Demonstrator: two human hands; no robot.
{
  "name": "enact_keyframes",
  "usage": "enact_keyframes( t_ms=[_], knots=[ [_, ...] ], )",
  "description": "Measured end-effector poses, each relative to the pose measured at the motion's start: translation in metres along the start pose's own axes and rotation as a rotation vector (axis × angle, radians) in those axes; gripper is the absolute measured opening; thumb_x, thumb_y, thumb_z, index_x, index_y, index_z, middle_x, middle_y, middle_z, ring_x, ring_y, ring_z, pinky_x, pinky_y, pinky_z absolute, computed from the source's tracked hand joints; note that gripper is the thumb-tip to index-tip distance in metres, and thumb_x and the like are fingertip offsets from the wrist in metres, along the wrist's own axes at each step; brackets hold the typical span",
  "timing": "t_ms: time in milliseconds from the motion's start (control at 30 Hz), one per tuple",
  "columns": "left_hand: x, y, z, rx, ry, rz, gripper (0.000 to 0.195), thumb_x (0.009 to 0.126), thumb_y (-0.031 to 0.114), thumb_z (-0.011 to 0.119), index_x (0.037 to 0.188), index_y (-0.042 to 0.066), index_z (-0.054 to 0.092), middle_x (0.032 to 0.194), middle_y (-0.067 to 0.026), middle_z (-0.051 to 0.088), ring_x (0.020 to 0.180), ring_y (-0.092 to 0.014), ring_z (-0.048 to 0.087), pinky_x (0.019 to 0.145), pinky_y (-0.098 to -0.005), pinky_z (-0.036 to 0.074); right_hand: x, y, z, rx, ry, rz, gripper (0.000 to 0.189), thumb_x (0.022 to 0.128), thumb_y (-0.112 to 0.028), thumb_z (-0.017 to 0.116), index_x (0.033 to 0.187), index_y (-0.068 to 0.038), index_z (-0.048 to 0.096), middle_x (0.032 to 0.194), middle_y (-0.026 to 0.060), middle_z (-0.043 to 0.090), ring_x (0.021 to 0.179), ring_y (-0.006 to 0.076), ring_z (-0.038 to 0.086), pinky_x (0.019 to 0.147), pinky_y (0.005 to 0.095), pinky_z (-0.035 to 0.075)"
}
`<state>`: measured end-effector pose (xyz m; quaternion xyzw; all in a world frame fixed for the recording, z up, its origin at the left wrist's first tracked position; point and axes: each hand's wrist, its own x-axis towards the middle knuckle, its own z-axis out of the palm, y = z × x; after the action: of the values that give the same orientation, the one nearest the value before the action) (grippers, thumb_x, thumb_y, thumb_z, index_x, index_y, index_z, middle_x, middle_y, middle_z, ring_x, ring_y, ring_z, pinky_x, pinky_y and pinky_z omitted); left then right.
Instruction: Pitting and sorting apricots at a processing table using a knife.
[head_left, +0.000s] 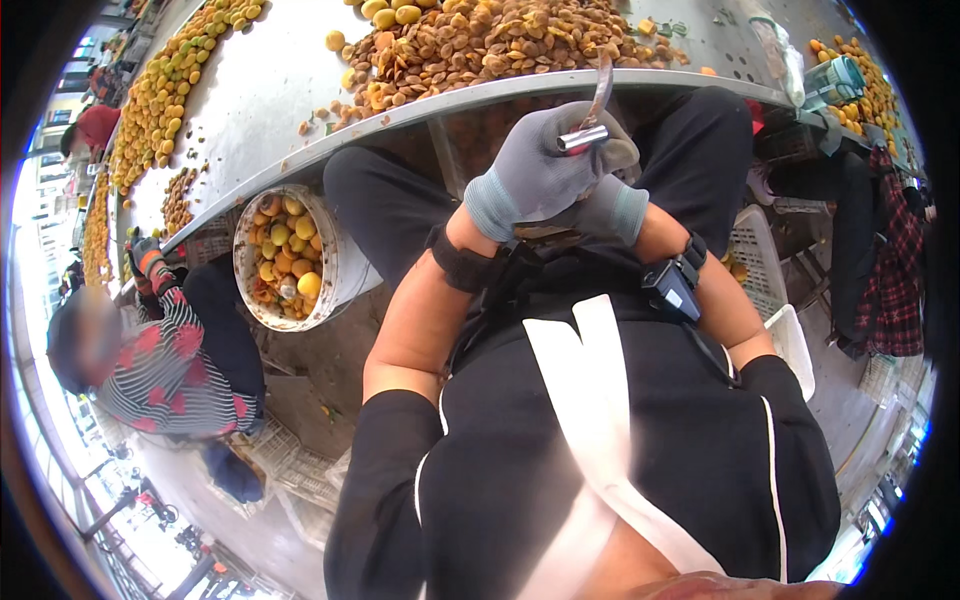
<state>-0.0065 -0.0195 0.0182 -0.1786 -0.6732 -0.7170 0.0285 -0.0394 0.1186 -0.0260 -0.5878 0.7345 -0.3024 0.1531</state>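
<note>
My left hand (551, 154), in a grey knit glove with a pale blue cuff, is closed around a tool with a curved, stained metal blade (602, 86) pointing up towards the table. A short shiny metal tube (582, 139) shows at the fingers; whether it belongs to the same tool is unclear. My right hand (604, 206), gloved alike, lies just below and behind the left, its fingers mostly hidden. Both hands are over my lap, near the metal table's edge (450, 95). Beyond that edge lies a heap of brown fruit pits (480, 49), with yellow fruits (386, 15) behind.
A white bucket (352, 262) of yellow-orange fruit stands left of my knee. More fruit (161, 97) lines the table at left. A co-worker (172, 360) sits at left, another person (892, 262) at right. Plastic crates (757, 255) and a plastic bottle (832, 82) are at right.
</note>
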Motion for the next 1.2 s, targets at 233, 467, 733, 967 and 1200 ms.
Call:
enact_keyframes(
  t_ms=[233,467,733,967,1200],
  knots=[
    [-0.003,0.009,-0.003,-0.127,-0.124,-0.157,0.018,0.091,0.018,0.063,0.093,0.000,0.065,0.072,-0.0015,0.062,0.056,-0.005,0.052,0.049,-0.0185,0.039,-0.036,0.041,0.031,-0.007,0.077,-0.278,0.032,0.089,-0.005,0.055,0.121,-0.005,0.055,0.121,0.0041,0.056,0.109,0.0128,0.053,0.096,0.0266,0.041],
    [0.002,-0.001,-0.017,-0.444,0.098,-0.131,0.026,0.097,0.026,0.054,0.093,0.002,0.062,0.053,0.0024,0.043,0.039,-0.005,0.033,0.038,-0.0211,0.025,-0.015,0.011,0.015,0.204,0.124,-0.252,0.038,0.086,-0.002,0.055,0.123,-0.004,0.051,0.109,0.0017,0.058,0.096,0.0128,0.054,0.084,0.0271,0.047],
    [-0.004,-0.014,-0.050,-0.767,0.209,-0.055,0.029,0.100,0.035,0.047,0.097,0.010,0.061,0.051,0.0104,0.031,0.036,-0.002,0.025,0.037,-0.0205,0.022,-0.008,0.000,0.002,1.663,0.155,0.557,0.046,0.086,0.004,0.040,0.132,-0.002,0.042,0.100,0.0084,0.058,0.065,0.0095,0.055,0.056,0.0187,0.046],
    [-0.024,-0.022,-0.076,-0.822,0.269,-0.047,0.029,0.100,0.034,0.046,0.099,0.009,0.061,0.054,0.0106,0.032,0.039,-0.001,0.026,0.039,-0.0194,0.022,0.001,0.017,0.017,1.592,0.366,0.849,0.053,0.083,0.005,0.044,0.135,-0.001,0.040,0.114,0.0134,0.058,0.078,0.0145,0.063,0.062,0.0205,0.051],
    [-0.029,-0.045,-0.050,-0.766,0.329,-0.219,0.027,0.100,0.030,0.046,0.099,0.006,0.061,0.053,0.0078,0.033,0.038,-0.003,0.027,0.038,-0.0209,0.023,-0.001,0.042,0.035,1.439,0.238,0.998,0.037,0.083,-0.001,0.049,0.119,-0.002,0.050,0.097,0.0115,0.060,0.072,0.0127,0.060,0.058,0.0189,0.048]
  ],
)
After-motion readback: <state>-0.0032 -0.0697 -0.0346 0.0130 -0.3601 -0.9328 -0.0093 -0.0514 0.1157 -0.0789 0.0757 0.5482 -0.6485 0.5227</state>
